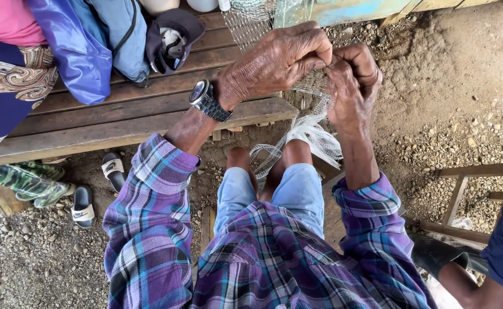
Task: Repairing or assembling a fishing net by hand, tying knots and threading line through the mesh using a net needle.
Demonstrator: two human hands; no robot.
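While both hands pinch net (311, 129), bench (120, 123) holds bags (85, 51).

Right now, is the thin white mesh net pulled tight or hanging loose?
Loose: below both hands the thin white mesh net sags in bunched folds over the knees.

Wooden bench (120, 123) left, gravel (457, 103) right.

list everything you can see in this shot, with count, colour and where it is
fishing net: one, pale white mesh, hanging from the hands to the knees
wooden bench: one, brown, upper left
cap: one, dark, on the bench
bag: one, blue, on the bench
sandals: two, black and white, on gravel below the bench
wristwatch: one, silver, left wrist
left hand: pinching the net
right hand: gripping the net
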